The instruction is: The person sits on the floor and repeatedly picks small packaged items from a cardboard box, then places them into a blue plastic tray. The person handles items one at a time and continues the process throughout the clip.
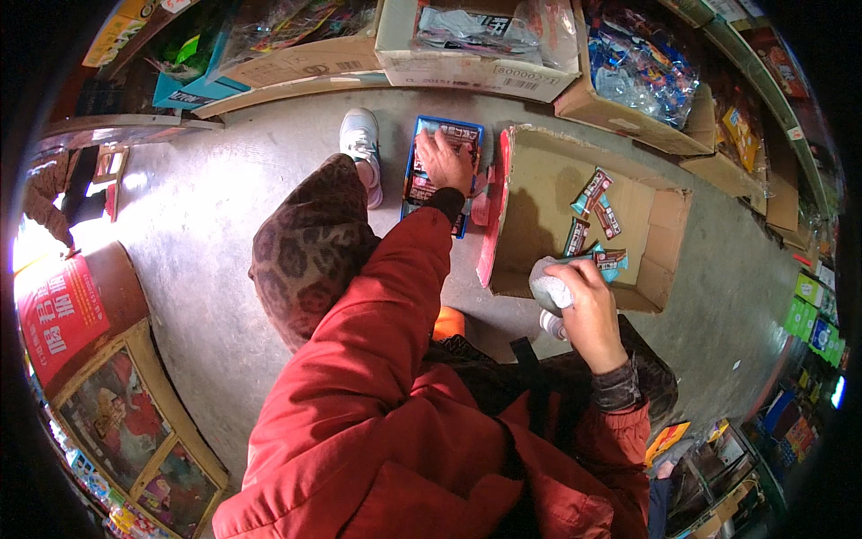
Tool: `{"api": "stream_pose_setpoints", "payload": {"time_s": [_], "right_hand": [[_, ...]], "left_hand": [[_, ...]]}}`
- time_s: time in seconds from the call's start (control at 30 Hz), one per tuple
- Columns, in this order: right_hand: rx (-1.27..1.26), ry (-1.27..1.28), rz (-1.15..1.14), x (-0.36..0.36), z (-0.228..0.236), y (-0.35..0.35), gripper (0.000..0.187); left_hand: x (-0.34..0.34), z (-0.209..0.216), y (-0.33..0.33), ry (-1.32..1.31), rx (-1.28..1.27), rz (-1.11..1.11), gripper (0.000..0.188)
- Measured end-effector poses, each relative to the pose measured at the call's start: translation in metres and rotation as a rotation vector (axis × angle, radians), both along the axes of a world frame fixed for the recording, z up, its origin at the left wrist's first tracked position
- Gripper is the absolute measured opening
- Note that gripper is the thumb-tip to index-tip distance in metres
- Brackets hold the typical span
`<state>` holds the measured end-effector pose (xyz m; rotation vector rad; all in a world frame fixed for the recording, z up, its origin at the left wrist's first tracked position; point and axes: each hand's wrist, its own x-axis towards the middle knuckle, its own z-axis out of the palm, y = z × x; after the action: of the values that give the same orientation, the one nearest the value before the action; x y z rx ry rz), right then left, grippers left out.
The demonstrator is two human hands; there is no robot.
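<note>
My left hand [443, 163] lies with fingers stretched out on brown and pink snack packets [420, 189] in a shallow blue box [406, 180] on the floor. My right hand [588, 310] is closed round a crumpled white cloth [549, 283], over the near edge of an open cardboard box [539, 207]. Inside that box are several loose brown and light-blue snack bars [593, 190], some overlapping. The bars' lower ends near my right hand are partly hidden. Something pink [482, 199] sits between the two boxes.
Cardboard cartons of bagged goods [485, 74] line the far side, below shelves. A wooden glass-fronted cabinet [117, 404] with a red sign [63, 319] stands at left. My shoe [361, 135] is beside the blue box. Packaged goods [813, 314] hang at right.
</note>
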<state>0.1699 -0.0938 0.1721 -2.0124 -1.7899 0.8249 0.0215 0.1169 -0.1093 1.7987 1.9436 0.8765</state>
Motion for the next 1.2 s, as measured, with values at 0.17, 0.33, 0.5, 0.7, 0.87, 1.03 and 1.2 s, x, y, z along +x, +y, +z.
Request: {"api": "stream_pose_setpoints", "payload": {"time_s": [0.17, 0.33, 0.5, 0.7, 0.87, 1.03, 1.2], "right_hand": [[-0.010, -0.002, 0.003, 0.001, 0.000, 0.000, 0.044], [-0.008, 0.004, 0.003, -0.001, 0.000, 0.002, 0.044], [-0.025, -0.015, 0.012, 0.000, 0.000, 0.003, 0.043], [-0.029, -0.019, 0.004, 0.000, -0.002, 0.002, 0.042], [-0.004, -0.023, 0.008, 0.001, -0.002, 0.002, 0.040], [-0.025, -0.040, 0.008, 0.000, -0.001, 0.002, 0.041], [-0.028, -0.028, 0.016, 0.000, 0.000, 0.003, 0.043]], "left_hand": [[-0.001, -0.005, 0.003, -0.067, 0.003, -0.003, 0.067], [-0.004, -0.011, 0.005, -0.067, 0.041, -0.028, 0.067], [-0.004, -0.010, 0.007, -0.051, 0.053, -0.039, 0.069], [0.000, -0.003, 0.005, 0.137, 0.099, -0.050, 0.071], [0.003, 0.003, 0.011, 0.111, 0.078, -0.124, 0.075], [0.004, 0.004, 0.012, 0.057, -0.014, -0.075, 0.075], [0.004, 0.002, 0.014, 0.033, -0.015, -0.082, 0.072]]}}
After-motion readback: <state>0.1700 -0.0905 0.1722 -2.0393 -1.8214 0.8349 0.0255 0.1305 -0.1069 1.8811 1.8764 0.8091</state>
